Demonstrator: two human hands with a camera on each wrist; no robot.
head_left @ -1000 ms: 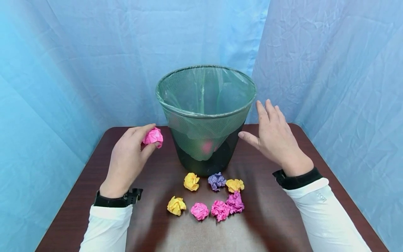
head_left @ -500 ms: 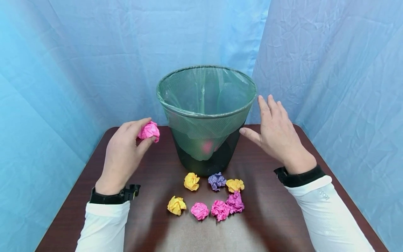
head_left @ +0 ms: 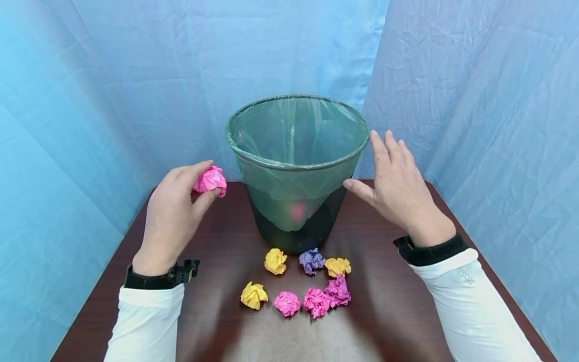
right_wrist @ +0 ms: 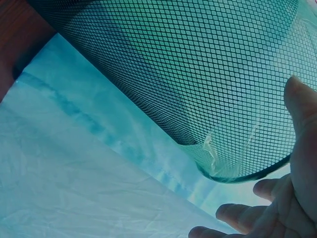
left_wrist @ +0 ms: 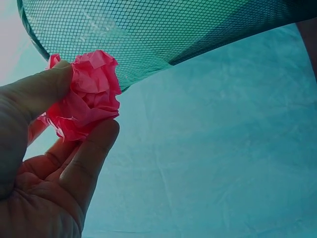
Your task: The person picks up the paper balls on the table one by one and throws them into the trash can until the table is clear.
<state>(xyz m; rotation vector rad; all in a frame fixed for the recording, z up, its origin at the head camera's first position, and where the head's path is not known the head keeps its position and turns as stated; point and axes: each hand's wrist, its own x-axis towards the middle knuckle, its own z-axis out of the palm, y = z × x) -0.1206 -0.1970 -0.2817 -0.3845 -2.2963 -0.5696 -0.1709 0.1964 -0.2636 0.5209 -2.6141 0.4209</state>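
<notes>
Between thumb and fingers, my left hand (head_left: 174,216) pinches a crumpled pink paper ball (head_left: 211,180), held up to the left of the bin. The same pink ball (left_wrist: 91,94) shows in the left wrist view, with the bin's mesh behind it. A black mesh wastebasket (head_left: 296,166) with a translucent green liner stands upright at the table's middle; a pinkish shape shows faintly through its side. My right hand (head_left: 402,193) is spread with straight fingers beside the bin's right wall. Whether its fingertips touch the rim, I cannot tell.
In front of the bin lie several paper balls: yellow (head_left: 275,261), yellow (head_left: 254,295), yellow (head_left: 338,266), violet (head_left: 311,261), pink (head_left: 287,303), pink (head_left: 316,302) and magenta (head_left: 337,291). The brown table (head_left: 217,301) has blue cloth (head_left: 149,75) hanging behind and at both sides.
My left hand has risen and shifted slightly left with the pink paper ball. The right hand has moved slightly up along the bin. The bin and the balls on the table stay put.
</notes>
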